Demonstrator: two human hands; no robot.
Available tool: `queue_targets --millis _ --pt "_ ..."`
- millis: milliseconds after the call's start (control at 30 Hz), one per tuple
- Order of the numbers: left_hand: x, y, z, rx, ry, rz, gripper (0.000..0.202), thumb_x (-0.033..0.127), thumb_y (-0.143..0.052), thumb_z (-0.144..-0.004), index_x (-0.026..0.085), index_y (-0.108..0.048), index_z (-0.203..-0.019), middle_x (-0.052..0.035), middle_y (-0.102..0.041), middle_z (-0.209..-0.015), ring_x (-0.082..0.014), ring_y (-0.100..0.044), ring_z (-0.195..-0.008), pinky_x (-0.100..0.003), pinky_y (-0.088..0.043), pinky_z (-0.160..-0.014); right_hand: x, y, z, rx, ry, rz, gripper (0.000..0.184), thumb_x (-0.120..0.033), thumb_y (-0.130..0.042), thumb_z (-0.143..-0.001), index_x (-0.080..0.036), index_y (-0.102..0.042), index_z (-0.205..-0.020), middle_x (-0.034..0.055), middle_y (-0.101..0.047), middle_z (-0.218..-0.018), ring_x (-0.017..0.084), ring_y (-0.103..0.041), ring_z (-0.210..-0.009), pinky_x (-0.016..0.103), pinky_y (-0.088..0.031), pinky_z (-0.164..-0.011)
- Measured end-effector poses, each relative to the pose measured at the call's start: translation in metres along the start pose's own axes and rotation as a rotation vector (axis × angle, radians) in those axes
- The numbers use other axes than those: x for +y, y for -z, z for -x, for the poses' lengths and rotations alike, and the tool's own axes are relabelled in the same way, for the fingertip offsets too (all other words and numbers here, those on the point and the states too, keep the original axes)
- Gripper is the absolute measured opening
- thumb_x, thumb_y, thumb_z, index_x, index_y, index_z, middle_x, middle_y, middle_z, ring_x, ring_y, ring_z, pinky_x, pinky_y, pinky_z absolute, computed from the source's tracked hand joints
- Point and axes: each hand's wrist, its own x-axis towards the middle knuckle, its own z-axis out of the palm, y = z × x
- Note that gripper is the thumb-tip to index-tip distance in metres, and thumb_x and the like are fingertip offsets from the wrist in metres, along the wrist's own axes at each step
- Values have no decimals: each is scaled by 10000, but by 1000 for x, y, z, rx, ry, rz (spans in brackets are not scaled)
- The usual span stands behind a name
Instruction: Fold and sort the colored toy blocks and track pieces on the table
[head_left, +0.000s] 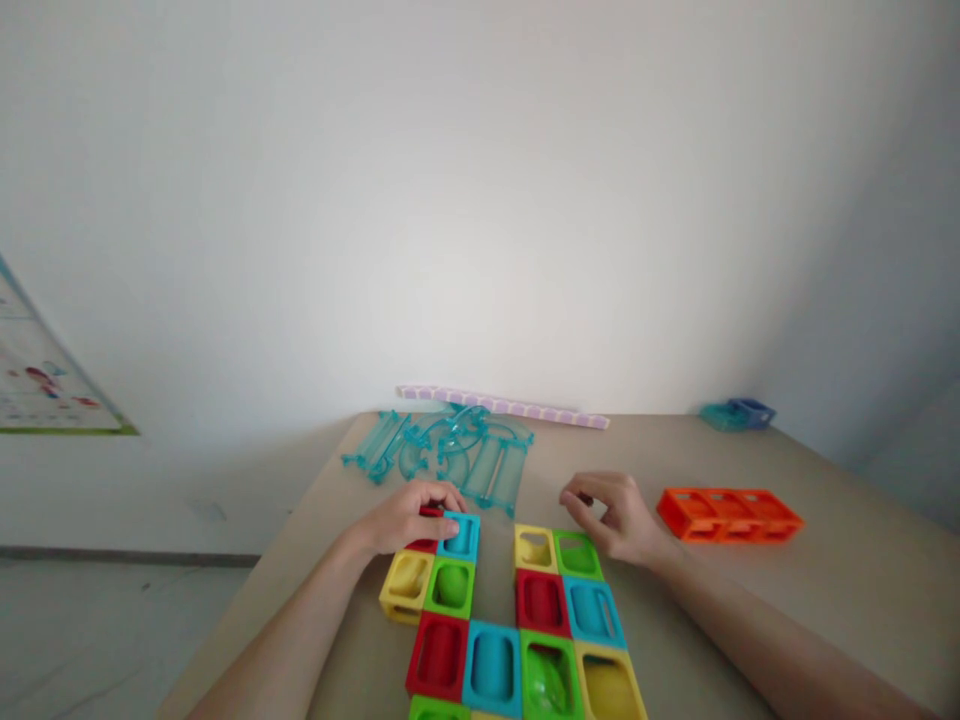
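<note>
My left hand [412,520] is closed over the far end of the left row of hollow cube blocks. Its thumb presses on a blue block [463,535], and its fingers curl over the far side of a red block [424,545]. Below these sit a yellow block [407,576] and a green block [452,585]. My right hand [615,515] hovers just right of another green block [577,553], fingers curled in toward the thumb; what they hold, if anything, is hidden. A second red block [541,602] belongs to the right row. Both rows meet near me.
Clear teal track pieces [457,440] lie in a pile behind the blocks. A long purple patterned strip [502,402] lies along the wall. An orange three-cell block piece [727,515] sits to the right, with small blue pieces [739,413] in the far corner of the table [847,580].
</note>
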Motion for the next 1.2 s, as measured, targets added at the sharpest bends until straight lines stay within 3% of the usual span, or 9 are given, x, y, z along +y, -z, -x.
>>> queue_targets --millis 133,267,367,467,733,900,1000,1067,1200 --pt "-4 0 -1 -5 6 30 252 378 -719 -734 137 -660 -778 -58 -653 -936 -179 -586 -849 -268 -435 -769 -44 -12 -28 -122 -47 61 208 -335 -506 -896 -198 -656 -852 36 -664 -790 145 -567 -660 259 -408 -632" --pt "-5 -5 -2 109 18 7 288 417 -682 -764 133 -639 -776 -35 -628 -813 -157 -555 -751 -256 -415 -688 -80 -43 -44 -352 -74 114 350 -496 -588 -818 -188 -671 -963 85 -674 -906 225 -626 -804 307 -434 -697" --pt "-5 -9 -4 260 42 -80 335 461 -602 -820 135 -611 -741 0 -559 -675 -132 -497 -652 -242 -371 -605 -85 -62 -42 -432 -135 151 504 -581 -607 -767 -172 -632 -1060 111 -671 -962 272 -633 -842 340 -439 -706" --pt "-4 -11 -6 278 70 -150 366 483 -589 -822 138 -600 -700 20 -525 -621 -122 -467 -610 -237 -343 -574 -81 -67 -40 -462 -194 120 494 -604 -613 -758 -192 -625 -1031 92 -652 -968 266 -624 -852 339 -437 -711" --pt "-1 -10 -6 284 67 -205 451 501 -423 -910 138 -624 -731 -8 -590 -711 -160 -522 -725 -265 -386 -690 -84 -59 -41 -255 -146 -112 305 -391 -751 -728 -185 -542 -812 51 -529 -1010 182 -570 -849 305 -454 -754" --pt "-7 -9 -3 254 54 -125 666 690 -288 -868 123 -632 -800 -22 -572 -708 -161 -500 -689 -269 -380 -655 -83 -58 -35 -43 -52 -130 304 -314 -718 -783 -186 -457 -693 59 -484 -1062 159 -548 -839 300 -441 -747" --pt "-7 -5 0 185 -8 -144 772 845 -390 -684 119 -632 -794 -7 -533 -676 -151 -455 -653 -255 -358 -612 -81 -59 -34 79 -28 -90 295 -335 -674 -824 -187 -450 -701 69 -468 -1099 133 -512 -739 308 -434 -703" --pt "-5 -3 2 142 -23 -177 777 850 -521 -578 119 -640 -816 5 -525 -668 -138 -431 -629 -242 -341 -584 -80 -59 -34 102 -27 -70 270 -320 -644 -848 -186 -458 -705 73 -466 -1099 125 -500 -711 308 -435 -687" --pt "0 -4 4 171 -76 -192 671 732 -655 -596 111 -640 -851 -7 -541 -712 -136 -445 -648 -233 -348 -585 -79 -61 -35 74 3 -65 228 -265 -588 -885 -179 -482 -702 82 -467 -1087 124 -519 -718 299 -452 -680"
